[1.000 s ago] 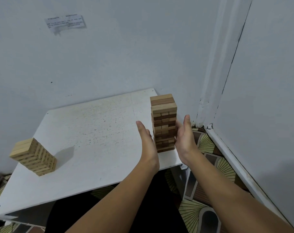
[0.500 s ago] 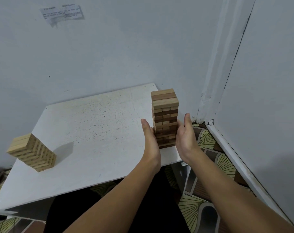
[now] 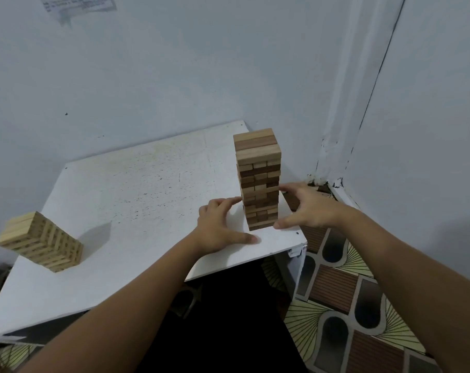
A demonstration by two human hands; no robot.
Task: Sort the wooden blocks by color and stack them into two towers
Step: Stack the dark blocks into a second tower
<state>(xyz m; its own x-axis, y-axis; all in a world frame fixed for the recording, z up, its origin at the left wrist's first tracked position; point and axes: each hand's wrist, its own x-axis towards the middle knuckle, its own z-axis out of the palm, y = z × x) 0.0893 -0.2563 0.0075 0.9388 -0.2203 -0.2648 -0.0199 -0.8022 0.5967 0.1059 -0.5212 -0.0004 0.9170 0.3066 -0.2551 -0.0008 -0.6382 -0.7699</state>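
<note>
Head view, looking down and forward into the corner of a room. A white counter sits against a pale blue wall, its surface speckled with small dark marks.

Near the counter's right front corner stands a tall tower of wooden blocks, upright, with light and dark brown blocks mixed through its layers. At the far left of the counter stands a shorter tower made only of light blocks; it looks tilted in this wide-angle picture. The two towers are well apart.

Two bare forearms reach in from the bottom edge. The left hand is spread just left of the tall tower's base, fingers loosely bent, thumb stretched flat toward the tower's foot. Its fingertips are close to the tower's lower left edge; actual contact cannot be told. The right hand is spread on the tower's right side, fingers extended toward its middle layers and thumb near its base. Neither hand is closed around a block.

A piece of paper is stuck high on the wall. Right of the counter, the floor has a brown, yellow and grey patterned covering.
</note>
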